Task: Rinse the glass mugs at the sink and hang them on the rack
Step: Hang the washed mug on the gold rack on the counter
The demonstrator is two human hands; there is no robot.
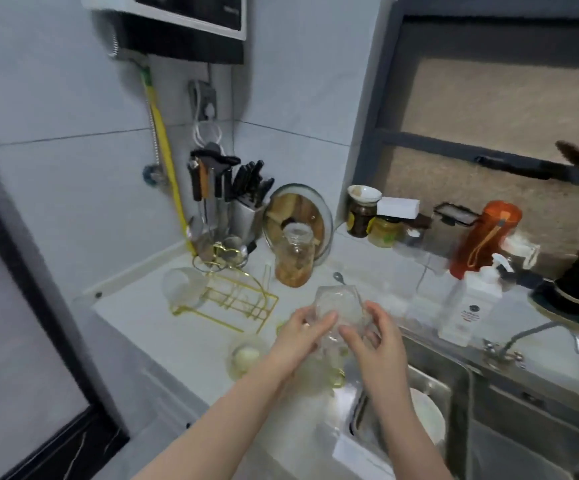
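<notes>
- Head view: both hands hold one clear glass mug [338,311] between them, above the counter's edge just left of the sink [454,379] — the left hand [302,336] curls round its left side, the right hand [373,336] grips its right side.
- Left of them on the white counter [177,337] stands a gold wire rack [236,303], with another glass mug [184,287] hung at its left end.
- Under the wrists sit more glass pieces — too blurred to tell apart.
- A white pump bottle [468,306] stands by the faucet [530,336].
</notes>
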